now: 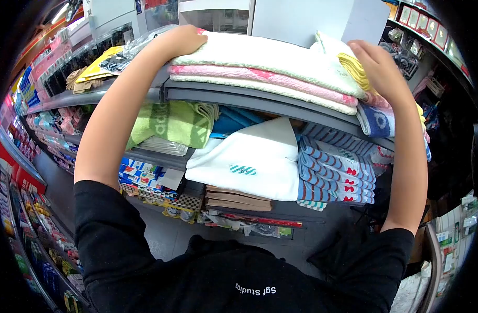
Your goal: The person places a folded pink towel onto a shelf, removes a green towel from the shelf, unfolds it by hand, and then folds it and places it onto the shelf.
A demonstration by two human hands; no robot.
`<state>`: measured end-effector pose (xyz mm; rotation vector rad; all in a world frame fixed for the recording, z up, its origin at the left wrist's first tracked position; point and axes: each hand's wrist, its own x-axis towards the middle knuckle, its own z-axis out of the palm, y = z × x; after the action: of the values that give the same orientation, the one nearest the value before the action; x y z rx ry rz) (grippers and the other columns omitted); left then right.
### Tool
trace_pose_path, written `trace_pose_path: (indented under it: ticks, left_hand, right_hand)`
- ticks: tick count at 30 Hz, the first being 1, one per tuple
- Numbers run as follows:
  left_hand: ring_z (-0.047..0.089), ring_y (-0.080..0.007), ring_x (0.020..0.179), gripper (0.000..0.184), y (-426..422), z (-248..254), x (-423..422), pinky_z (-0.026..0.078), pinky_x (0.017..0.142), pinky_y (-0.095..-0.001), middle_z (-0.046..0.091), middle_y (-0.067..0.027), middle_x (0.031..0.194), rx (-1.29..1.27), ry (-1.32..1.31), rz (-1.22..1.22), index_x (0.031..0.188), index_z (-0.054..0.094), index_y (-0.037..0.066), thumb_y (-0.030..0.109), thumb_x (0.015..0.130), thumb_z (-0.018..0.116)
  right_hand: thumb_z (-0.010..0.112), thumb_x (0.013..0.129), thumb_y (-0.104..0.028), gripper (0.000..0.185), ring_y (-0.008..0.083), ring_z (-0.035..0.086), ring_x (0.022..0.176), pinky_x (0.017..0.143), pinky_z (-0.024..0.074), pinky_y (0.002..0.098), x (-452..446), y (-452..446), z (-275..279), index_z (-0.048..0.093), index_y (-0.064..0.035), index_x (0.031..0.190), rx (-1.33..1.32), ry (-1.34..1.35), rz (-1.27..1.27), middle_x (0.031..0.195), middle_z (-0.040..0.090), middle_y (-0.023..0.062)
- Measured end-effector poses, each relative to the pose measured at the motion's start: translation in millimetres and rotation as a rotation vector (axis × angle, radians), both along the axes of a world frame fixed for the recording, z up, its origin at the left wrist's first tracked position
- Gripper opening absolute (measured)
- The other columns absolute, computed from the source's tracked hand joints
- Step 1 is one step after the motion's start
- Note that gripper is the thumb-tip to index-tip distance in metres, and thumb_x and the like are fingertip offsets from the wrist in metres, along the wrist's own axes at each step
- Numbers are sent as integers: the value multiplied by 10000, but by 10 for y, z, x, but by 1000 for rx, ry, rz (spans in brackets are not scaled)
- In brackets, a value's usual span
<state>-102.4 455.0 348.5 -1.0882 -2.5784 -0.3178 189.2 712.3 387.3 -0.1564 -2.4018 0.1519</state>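
Note:
A white towel (270, 58) lies folded on top of a stack on the shelf, above a pink towel (249, 73) and another pale one. At its far left end rests my left hand (184, 41), fingers laid over the towel's corner. My right hand (377, 65) is at the stack's right end, fingers stretched out beside a rolled-edge yellow towel (355, 71) and a folded white one. Part of the right fingers is turned away from view. A blue-and-white towel (375, 121) hangs over the shelf edge below my right wrist.
Beneath the grey shelf edge (239, 98) sit a green towel (176, 125), a white towel with a striped mark (249, 156) and striped blue towels (335, 172). Packaged goods (106, 65) stand left. A white panel (306, 23) rises behind the stack. Racks flank both sides.

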Motion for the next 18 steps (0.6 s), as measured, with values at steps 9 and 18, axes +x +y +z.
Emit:
trace_pose_path:
  ticks: [9,18]
  left_hand:
    - [587,-360,824,477,-62,47,45,432,770,-393,615,-240,865,-5,32,36,907,621,-28,424,790,522]
    - [594,-323,821,500,-150,14,-111,418,788,-371,623,-235,888,115,47,12,920,588,-98,383,808,508]
  right_hand:
    - [497,864,-220,264,139,562,596,542,456,253,560,-941,-337,621,12,853,-116,-221,843,741,612,94]
    - [439,857,-436,476,357,575,642,591,456,428,876,-1987,-524,612,-24,692,-226,-701,1431,629,581,181]
